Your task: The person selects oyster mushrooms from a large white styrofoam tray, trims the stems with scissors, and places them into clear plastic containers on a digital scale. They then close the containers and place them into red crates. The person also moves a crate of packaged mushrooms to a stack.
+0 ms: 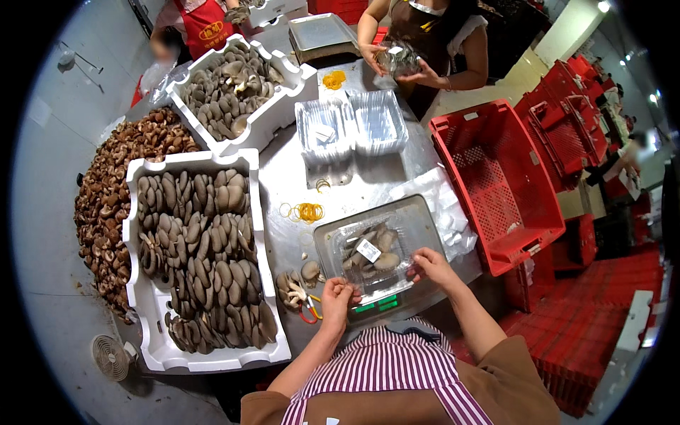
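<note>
A clear plastic box of oyster mushrooms (386,262), with a white label on top, lies over the steel platform of a scale (422,212). My left hand (340,297) is closed at the box's near left corner, fingertips pinched. At its right edge my right hand (431,268) is closed too, thumb and fingers together on the rim. Whether a thin band runs between the hands is too fine to tell. Left of my left hand lie scissors (309,309) with red and yellow handles, beside a few loose oyster mushrooms (292,289).
White foam crates (152,333) of oyster mushrooms stand left, beside heaped brown mushrooms (106,205). Rubber bands (309,212) and stacked clear boxes (326,138) lie ahead. A red crate (489,177) stands right. Across the table, a co-worker's hands hold a wrapped pack (398,60).
</note>
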`<act>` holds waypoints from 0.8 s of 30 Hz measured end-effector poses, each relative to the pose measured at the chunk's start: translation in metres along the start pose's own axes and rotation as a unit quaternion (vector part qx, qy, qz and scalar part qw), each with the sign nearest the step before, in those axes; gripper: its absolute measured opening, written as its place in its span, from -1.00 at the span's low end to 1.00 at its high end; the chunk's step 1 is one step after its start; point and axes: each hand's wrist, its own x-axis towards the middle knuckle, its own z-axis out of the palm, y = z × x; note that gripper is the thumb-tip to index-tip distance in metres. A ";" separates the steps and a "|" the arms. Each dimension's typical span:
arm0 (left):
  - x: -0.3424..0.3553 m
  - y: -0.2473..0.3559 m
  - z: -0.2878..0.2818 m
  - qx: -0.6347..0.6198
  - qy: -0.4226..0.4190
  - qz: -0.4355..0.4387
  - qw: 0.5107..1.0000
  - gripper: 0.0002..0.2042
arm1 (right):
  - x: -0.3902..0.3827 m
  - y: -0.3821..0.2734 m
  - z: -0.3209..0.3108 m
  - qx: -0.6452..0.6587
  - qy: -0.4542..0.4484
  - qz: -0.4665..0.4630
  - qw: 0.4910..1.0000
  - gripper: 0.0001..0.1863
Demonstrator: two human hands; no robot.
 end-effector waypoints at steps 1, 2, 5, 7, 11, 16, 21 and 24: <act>-0.002 0.001 0.001 -0.004 0.000 0.002 1.000 -0.89 | 0.003 0.007 -0.002 -0.009 -0.014 -0.009 1.000 -0.79; -0.003 0.002 0.002 -0.008 0.001 0.005 1.000 -0.88 | 0.006 0.012 -0.005 -0.018 -0.028 -0.019 0.999 -0.80; -0.002 -0.001 0.004 0.002 0.016 0.027 1.000 -0.88 | 0.000 0.018 -0.001 -0.032 -0.037 -0.075 0.996 -0.86; -0.002 0.003 0.017 0.012 0.010 0.076 0.997 -0.87 | -0.001 0.015 -0.002 -0.023 -0.022 -0.107 0.994 -0.87; 0.017 0.022 0.060 0.088 0.002 0.214 0.973 -0.88 | 0.020 -0.012 -0.023 0.005 0.024 -0.197 0.980 -0.86; 0.055 0.069 0.162 0.279 -0.004 0.391 0.877 -0.81 | 0.067 -0.061 -0.066 0.123 0.013 -0.213 0.969 -0.87; 0.080 0.088 0.253 0.419 -0.032 0.508 0.752 -0.73 | 0.092 -0.092 -0.118 0.282 0.000 -0.192 0.940 -0.81; 0.098 0.098 0.286 0.502 -0.063 0.566 0.650 -0.54 | 0.110 -0.091 -0.139 0.277 0.020 -0.167 0.946 -0.78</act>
